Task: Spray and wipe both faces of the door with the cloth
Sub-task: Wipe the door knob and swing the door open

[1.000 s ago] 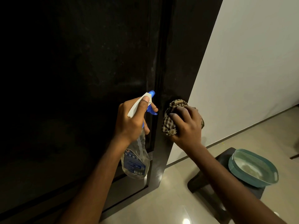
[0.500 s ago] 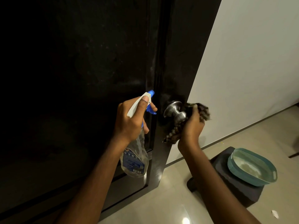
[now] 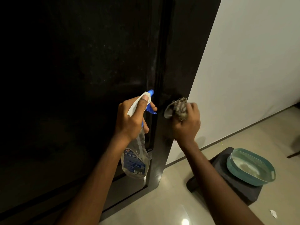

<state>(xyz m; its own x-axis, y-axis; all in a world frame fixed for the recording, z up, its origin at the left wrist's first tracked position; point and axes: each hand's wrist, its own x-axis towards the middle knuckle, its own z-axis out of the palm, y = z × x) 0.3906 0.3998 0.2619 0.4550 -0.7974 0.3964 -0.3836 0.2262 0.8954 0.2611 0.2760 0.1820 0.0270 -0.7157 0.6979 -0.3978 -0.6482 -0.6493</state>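
Door: we see a tall, dark, glossy slab [image 3: 81, 78] filling the left and centre of the frame, its face flecked with pale specks.
Knob: a round, polished metal knob [image 3: 168, 111] sits near the door's edge at centre right, half covered.
Cloth: a checked brown-and-cream woven rag [image 3: 179, 108], bunched into a ball, lies against the knob and bulges from the top of the right grip.
Right grip: we find the right grip [image 3: 186, 125] clenched round the cloth, fingers curled.
Spray bottle: clear, soft-sided plastic [image 3: 136, 161] with a blue label and a white-and-blue trigger head; it hangs below the left grip, nozzle toward the door.
Left grip: the left grip [image 3: 131, 117] wraps the bottle's neck, thumb along the white head, forefinger over the blue trigger.
Basin: an oval, ribbed teal tub [image 3: 243, 176] at lower right rests on a dark, blocky stool [image 3: 235, 190].
Floor: glossy pale tiles [image 3: 162, 205], with a small white scrap [image 3: 273, 213] at bottom right.
Wall: plain matte white [image 3: 251, 62], upper right.
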